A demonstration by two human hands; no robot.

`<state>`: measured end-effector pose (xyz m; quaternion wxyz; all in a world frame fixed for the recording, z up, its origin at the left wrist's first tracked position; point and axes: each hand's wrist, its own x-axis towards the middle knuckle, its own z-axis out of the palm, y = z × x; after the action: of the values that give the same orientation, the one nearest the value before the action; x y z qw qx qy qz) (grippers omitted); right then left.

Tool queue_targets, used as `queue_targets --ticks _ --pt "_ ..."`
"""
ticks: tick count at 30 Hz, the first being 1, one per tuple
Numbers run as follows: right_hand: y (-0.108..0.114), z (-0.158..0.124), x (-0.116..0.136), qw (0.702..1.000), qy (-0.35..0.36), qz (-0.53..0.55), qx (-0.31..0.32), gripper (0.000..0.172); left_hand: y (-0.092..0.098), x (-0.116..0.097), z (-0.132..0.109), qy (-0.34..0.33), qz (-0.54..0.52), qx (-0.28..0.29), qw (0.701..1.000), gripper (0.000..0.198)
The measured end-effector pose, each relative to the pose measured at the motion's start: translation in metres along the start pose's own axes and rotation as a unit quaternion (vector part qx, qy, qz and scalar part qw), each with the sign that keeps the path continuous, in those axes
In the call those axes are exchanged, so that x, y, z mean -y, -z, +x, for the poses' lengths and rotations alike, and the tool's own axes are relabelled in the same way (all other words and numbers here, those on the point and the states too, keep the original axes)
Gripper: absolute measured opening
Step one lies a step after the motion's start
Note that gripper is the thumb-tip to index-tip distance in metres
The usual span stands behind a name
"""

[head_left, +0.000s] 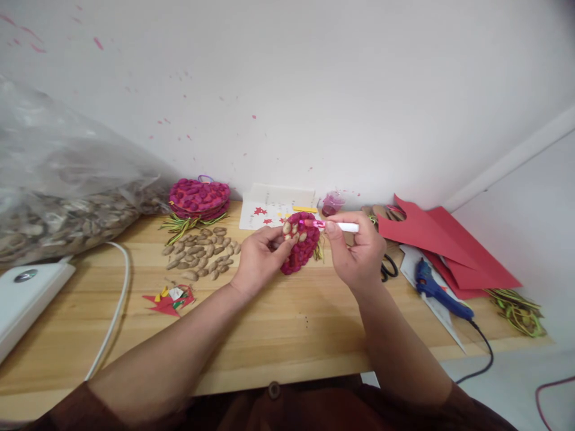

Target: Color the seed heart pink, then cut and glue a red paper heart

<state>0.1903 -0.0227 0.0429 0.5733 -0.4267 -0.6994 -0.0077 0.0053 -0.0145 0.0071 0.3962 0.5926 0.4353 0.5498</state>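
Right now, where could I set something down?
The widest bare wood on the table lies between the left forearm and right forearm, short of the pink craft piece, bar a few specks. Another lies between the white cable and left forearm. Red paper and a glue gun crowd the right; peanuts, the back left.

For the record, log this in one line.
left hand: holds magenta peanut-covered disc; right hand: pinches white, pink-tipped pen-like tool; tip: at disc

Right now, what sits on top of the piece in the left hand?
On the held piece are several pale peanuts and many magenta lumps. The left hand and pink-tipped tool cover parts; what they hide, and the far side, cannot be seen.
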Motion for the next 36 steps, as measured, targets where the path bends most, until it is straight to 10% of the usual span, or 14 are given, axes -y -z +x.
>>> queue_targets --ticks 36 --pt "0.002 0.007 0.006 0.985 0.143 -0.020 0.097 0.011 0.002 0.008 0.003 0.000 0.027 0.003 1.000 0.025"
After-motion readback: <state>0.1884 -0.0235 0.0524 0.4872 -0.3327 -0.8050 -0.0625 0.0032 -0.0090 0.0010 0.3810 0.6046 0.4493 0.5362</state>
